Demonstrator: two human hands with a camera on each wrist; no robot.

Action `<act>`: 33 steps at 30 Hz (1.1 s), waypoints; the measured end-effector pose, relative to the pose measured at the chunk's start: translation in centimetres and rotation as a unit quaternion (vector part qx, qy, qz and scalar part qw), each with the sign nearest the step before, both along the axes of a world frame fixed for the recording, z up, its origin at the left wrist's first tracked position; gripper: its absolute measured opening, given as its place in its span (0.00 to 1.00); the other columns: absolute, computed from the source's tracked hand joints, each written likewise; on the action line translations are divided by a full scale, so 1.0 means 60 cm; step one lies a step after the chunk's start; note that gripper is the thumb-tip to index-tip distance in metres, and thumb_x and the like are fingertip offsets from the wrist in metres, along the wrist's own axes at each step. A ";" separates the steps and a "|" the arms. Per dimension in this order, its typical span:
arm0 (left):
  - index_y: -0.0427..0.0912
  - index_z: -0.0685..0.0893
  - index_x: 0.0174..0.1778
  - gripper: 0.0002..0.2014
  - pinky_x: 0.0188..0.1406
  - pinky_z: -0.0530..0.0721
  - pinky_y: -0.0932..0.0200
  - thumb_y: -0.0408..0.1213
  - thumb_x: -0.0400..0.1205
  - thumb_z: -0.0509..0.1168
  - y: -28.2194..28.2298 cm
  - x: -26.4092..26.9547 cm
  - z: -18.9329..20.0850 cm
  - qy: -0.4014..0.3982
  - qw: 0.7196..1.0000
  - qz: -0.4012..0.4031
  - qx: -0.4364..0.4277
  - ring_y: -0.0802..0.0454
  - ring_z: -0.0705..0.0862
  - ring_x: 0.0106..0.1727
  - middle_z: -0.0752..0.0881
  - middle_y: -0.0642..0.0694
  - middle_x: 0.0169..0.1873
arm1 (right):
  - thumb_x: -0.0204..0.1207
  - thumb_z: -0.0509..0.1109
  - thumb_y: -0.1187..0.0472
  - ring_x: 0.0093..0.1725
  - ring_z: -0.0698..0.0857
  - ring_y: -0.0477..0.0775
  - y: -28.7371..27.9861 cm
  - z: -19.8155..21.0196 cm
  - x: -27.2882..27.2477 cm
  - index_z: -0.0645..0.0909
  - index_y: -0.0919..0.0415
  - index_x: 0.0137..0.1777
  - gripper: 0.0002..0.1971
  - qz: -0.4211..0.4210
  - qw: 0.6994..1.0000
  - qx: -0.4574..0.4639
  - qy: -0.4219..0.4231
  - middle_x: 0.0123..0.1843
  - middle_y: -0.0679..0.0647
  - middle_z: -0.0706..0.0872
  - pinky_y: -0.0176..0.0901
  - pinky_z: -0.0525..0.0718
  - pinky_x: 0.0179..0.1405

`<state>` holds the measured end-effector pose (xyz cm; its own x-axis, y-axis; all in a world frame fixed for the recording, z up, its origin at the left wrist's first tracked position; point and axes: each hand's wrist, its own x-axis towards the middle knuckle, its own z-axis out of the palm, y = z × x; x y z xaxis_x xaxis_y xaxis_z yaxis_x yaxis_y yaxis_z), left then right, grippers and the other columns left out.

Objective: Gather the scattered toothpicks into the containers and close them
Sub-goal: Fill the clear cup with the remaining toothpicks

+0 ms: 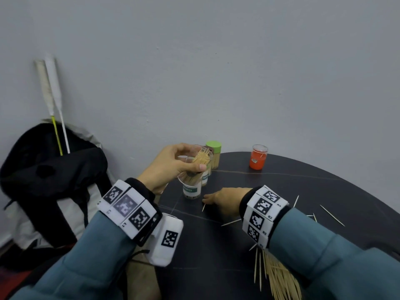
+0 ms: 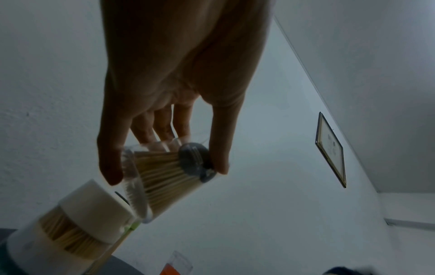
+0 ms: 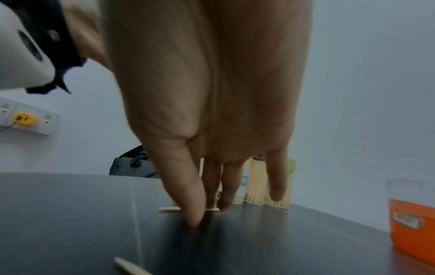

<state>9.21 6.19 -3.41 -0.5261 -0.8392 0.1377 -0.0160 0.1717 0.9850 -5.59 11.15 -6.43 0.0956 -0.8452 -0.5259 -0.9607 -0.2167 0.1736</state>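
One clear container (image 1: 193,169) tilted, gripped by left hand (image 1: 171,164); right hand (image 1: 225,200) pinching toothpick (image 3: 169,209).

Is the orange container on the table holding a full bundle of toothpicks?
No, the orange container looks nearly empty, while toothpicks lie piled on the table.

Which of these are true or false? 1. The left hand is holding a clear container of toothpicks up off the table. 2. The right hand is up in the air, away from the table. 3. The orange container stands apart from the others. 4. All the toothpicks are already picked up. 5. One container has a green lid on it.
1. True: the left hand grips the clear container, tilted.
2. False: the right hand is down at the table, fingertips on a single toothpick.
3. True: the orange container stands alone.
4. False: a toothpick pile still lies near the person.
5. True: the green lid.
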 end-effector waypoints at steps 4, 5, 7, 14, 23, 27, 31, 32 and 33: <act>0.39 0.82 0.63 0.23 0.32 0.80 0.75 0.24 0.71 0.74 -0.002 0.003 -0.001 -0.001 1.000 0.003 -0.005 0.58 0.85 0.49 0.85 0.47 0.54 | 0.84 0.53 0.66 0.81 0.57 0.58 0.017 0.004 -0.017 0.50 0.54 0.83 0.29 -0.001 0.999 0.016 0.039 0.84 0.51 0.52 0.59 0.60 0.76; 0.39 0.82 0.63 0.24 0.32 0.80 0.75 0.24 0.71 0.74 -0.001 0.000 -0.001 -0.002 1.000 0.003 -0.006 0.58 0.85 0.49 0.85 0.46 0.55 | 0.84 0.53 0.67 0.82 0.56 0.58 0.023 0.003 -0.024 0.50 0.52 0.83 0.29 -0.009 0.999 0.014 0.042 0.84 0.51 0.52 0.63 0.60 0.76; 0.39 0.82 0.64 0.24 0.31 0.80 0.75 0.25 0.71 0.74 0.001 -0.009 0.000 -0.007 1.000 0.001 -0.007 0.58 0.85 0.49 0.85 0.45 0.56 | 0.84 0.54 0.67 0.81 0.56 0.58 0.037 0.001 -0.039 0.51 0.49 0.83 0.30 -0.028 0.999 0.010 0.039 0.83 0.53 0.54 0.66 0.61 0.76; 0.37 0.81 0.66 0.25 0.30 0.78 0.78 0.25 0.72 0.74 0.011 -0.059 0.001 -0.028 0.999 -0.026 -0.017 0.54 0.84 0.52 0.84 0.44 0.58 | 0.80 0.54 0.72 0.81 0.58 0.57 0.096 0.002 -0.087 0.57 0.43 0.81 0.33 -0.055 0.994 0.010 -0.090 0.83 0.51 0.53 0.51 0.61 0.78; 0.35 0.81 0.65 0.24 0.25 0.74 0.79 0.22 0.72 0.73 0.038 -0.128 -0.002 -0.024 0.997 -0.072 -0.025 0.59 0.83 0.46 0.85 0.43 0.51 | 0.77 0.53 0.78 0.83 0.53 0.55 0.159 0.003 -0.141 0.61 0.41 0.79 0.37 -0.047 0.988 0.018 -0.148 0.84 0.53 0.52 0.53 0.61 0.79; 0.36 0.80 0.65 0.24 0.29 0.77 0.79 0.22 0.72 0.73 0.046 -0.149 -0.003 -0.027 0.995 -0.091 -0.030 0.61 0.83 0.45 0.85 0.48 0.48 | 0.76 0.61 0.75 0.83 0.52 0.55 0.184 0.008 -0.161 0.61 0.44 0.79 0.36 -0.047 0.987 0.019 -0.150 0.84 0.54 0.50 0.48 0.62 0.77; 0.36 0.80 0.65 0.24 0.32 0.81 0.75 0.21 0.72 0.73 0.050 -0.166 -0.005 -0.029 0.993 -0.110 -0.029 0.61 0.84 0.45 0.85 0.50 0.46 | 0.75 0.70 0.65 0.82 0.53 0.52 0.203 0.005 -0.172 0.64 0.47 0.79 0.34 -0.034 0.989 -0.010 -0.147 0.84 0.52 0.52 0.49 0.56 0.78; 0.36 0.80 0.65 0.24 0.33 0.81 0.74 0.22 0.72 0.73 0.050 -0.168 -0.006 -0.031 0.993 -0.113 -0.030 0.60 0.84 0.45 0.85 0.50 0.46 | 0.74 0.71 0.65 0.82 0.54 0.50 0.206 0.004 -0.171 0.65 0.49 0.79 0.34 -0.031 0.988 -0.022 -0.152 0.84 0.51 0.54 0.48 0.56 0.78; 0.36 0.80 0.65 0.24 0.34 0.81 0.74 0.22 0.72 0.73 0.050 -0.170 -0.007 -0.032 0.992 -0.116 -0.032 0.59 0.84 0.46 0.86 0.50 0.47 | 0.73 0.71 0.65 0.82 0.54 0.48 0.209 0.004 -0.169 0.65 0.50 0.79 0.34 -0.028 0.987 -0.031 -0.158 0.83 0.50 0.56 0.48 0.56 0.79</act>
<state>-0.98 9.19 -3.80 -0.7135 -0.6851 0.1470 -0.0304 0.2398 0.9703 -15.72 23.67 -6.20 0.1985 -0.8838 -0.4236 -0.9792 -0.1599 -0.1252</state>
